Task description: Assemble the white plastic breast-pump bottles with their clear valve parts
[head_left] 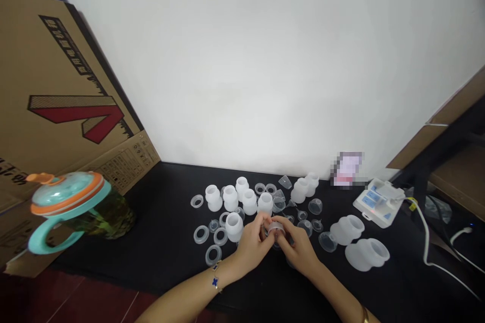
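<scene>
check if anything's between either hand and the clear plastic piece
Nothing visible: the left hand and right hand both have fingers on the clear plastic piece. The nearest upright white bottle stands beyond the hands, not in between.

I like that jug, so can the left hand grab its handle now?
Probably not: the left hand is busy with the right hand on a clear piece, and the teal handle sits well off left.

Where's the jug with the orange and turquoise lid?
In the head view, the jug is at the far left, on the black table in front of the big cardboard box, well left of the left hand.
</scene>
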